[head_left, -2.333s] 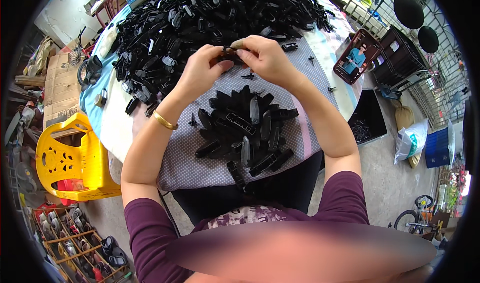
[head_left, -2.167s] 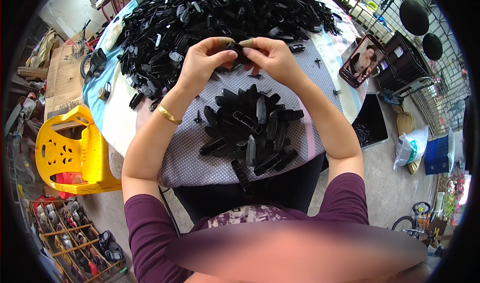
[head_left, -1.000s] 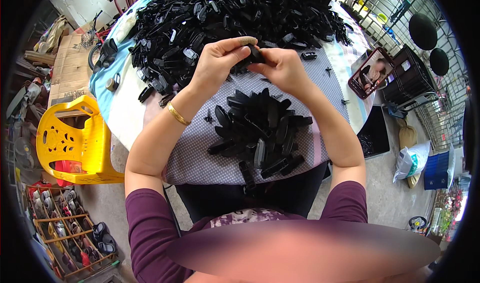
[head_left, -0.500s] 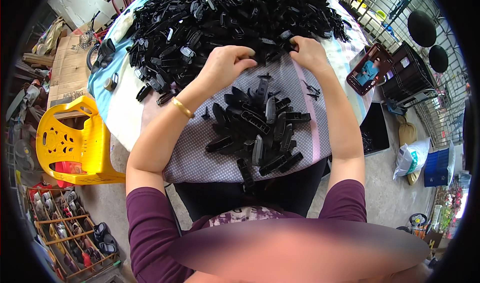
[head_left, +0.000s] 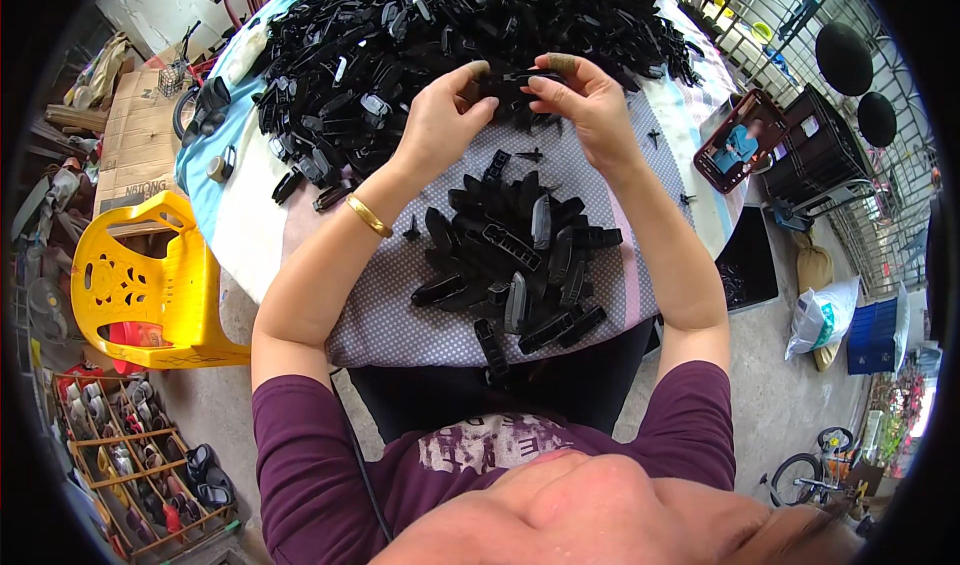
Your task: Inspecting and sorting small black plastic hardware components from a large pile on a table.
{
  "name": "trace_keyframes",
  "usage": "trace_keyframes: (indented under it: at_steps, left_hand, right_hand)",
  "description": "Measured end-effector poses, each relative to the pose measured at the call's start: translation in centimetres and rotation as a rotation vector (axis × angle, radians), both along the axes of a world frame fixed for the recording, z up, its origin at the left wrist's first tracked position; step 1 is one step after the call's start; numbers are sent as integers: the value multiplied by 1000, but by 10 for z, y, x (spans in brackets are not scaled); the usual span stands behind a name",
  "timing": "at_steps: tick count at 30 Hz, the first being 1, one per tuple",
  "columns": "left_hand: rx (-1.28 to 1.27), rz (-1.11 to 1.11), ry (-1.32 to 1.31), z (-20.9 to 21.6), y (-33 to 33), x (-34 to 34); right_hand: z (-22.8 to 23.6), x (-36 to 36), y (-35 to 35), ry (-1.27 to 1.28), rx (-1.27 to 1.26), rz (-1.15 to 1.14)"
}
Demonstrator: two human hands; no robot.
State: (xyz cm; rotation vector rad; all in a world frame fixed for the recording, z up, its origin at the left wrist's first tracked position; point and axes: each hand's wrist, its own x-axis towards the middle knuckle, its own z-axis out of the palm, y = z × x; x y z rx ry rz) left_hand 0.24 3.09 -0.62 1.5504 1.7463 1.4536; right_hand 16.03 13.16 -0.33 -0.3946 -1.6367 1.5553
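Over the near edge of a big heap of black plastic parts (head_left: 380, 75), my two hands are close together. My right hand (head_left: 592, 110) pinches a slim black plastic part (head_left: 528, 78) between thumb and fingers. At that part's other end is my left hand (head_left: 445, 120), its thumb and forefinger curled; what lies between them blends into the dark heap. Nearer to me, a smaller pile of long black plastic parts (head_left: 515, 250) lies on the dotted cloth (head_left: 385, 310). Tiny spiky black pieces (head_left: 530, 155) are scattered around it.
A phone (head_left: 741, 143) with a lit screen stands at the table's right side. A roll of tape (head_left: 221, 163) sits at the left. Beside the table are a yellow plastic chair (head_left: 135, 280), a shoe rack (head_left: 135, 465) and a black crate (head_left: 818, 145).
My right hand has moved left toward my left hand, bringing the black part between them. Parts at the smaller pile's far edge have shifted, and small pieces on the right lie in different spots.
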Motion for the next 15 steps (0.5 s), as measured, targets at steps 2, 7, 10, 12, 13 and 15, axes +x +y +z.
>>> trace_keyframes:
  at_steps: [2,7,10,12,13,15]
  left_hand:
    - [-37,-8,-134,0,0,3]
    - [82,-106,-264,-7,0,3]
    - [58,-147,-416,-5,1,-1]
    - [49,-164,-400,-4,-1,0]
    - [39,-180,-383,-3,-1,1]
    - [54,-164,-402,-6,-1,1]
  right_hand:
    - [-5,-4,-5,-20,-38,-7]
    - [-13,-6,-9,-209,186,17]
    - [-4,-5,-16,-208,272,-57]
    - [-2,-3,-17,-198,303,-64]
    - [-2,-3,-17,-188,332,-70]
    - [-3,-2,-14,-205,369,-66]
